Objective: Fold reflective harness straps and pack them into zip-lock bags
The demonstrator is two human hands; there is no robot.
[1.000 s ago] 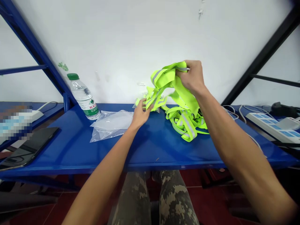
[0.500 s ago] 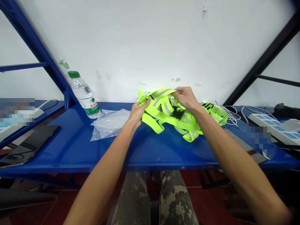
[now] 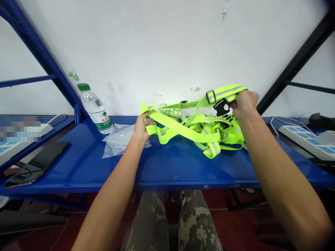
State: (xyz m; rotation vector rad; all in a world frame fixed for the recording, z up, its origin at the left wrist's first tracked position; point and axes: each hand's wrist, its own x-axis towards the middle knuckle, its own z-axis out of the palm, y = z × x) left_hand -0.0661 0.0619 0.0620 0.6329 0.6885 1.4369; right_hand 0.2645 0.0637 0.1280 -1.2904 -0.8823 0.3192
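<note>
The left hand (image 3: 141, 128) and right hand (image 3: 244, 104) are bare, with bare forearms reaching from seven and four o'clock; grey-green camouflage trousers (image 3: 196, 223) sit at six o'clock.

Blurred patch, cut-off edges
A pixelated patch (image 3: 19, 134) covers the left power strip (image 3: 44, 129) at 9 o'clock; the right power strip (image 3: 305, 143) runs off-frame at 3 o'clock; the right hand (image 3: 244, 104) hides a strap end of the vest (image 3: 206, 130) at 2 o'clock; the trousers (image 3: 172, 223) are cut off at 6 o'clock.

Neon-yellow reflective vest (image 3: 206, 134), tangled, straps pulled taut
</note>
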